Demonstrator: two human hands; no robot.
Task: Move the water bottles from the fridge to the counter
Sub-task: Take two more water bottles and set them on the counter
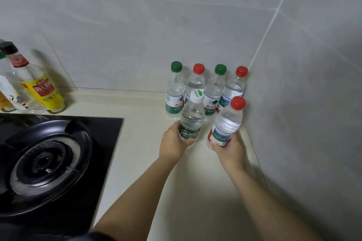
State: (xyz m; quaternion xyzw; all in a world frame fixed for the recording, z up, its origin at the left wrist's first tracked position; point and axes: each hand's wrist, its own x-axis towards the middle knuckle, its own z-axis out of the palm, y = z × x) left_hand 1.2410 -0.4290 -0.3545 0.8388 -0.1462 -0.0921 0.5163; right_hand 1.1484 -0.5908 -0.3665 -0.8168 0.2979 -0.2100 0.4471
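The step in hand looks like the setting-down. The left hand (173, 141) has its grip clamped round the lower part of a clear plastic bottle with a white cap and dark green label (191, 117), its fingers curled under the label. The right hand (228, 147) has its grip clamped round the base of a clear plastic bottle with a red cap and red-and-white label (227, 121). Both bottles lean away from the person over the cream worktop (137, 135). The hands cover their bases, so I cannot tell whether they touch it.

Just beyond both grips, four clear water bottles stand upright along the grey tiled wall (137, 25): a left green-capped bottle (175, 92), an inner red-capped bottle (195, 82), an inner green-capped bottle (215, 92) and a corner red-capped bottle (236, 86).

The next move probably calls for standing each held bottle upright in front of that row without knocking it, then loosening both grips.

The white-capped bottle reads "Cestbon" on its label and cap. The green-labelled pair show red characters, "农夫山". The print on the right-hand bottle is too blurred to read.

Well to the left of the left grip are a black glass gas hob (109, 129) and a glass condiment bottle with a yellow label (42, 90), its characters unclear.
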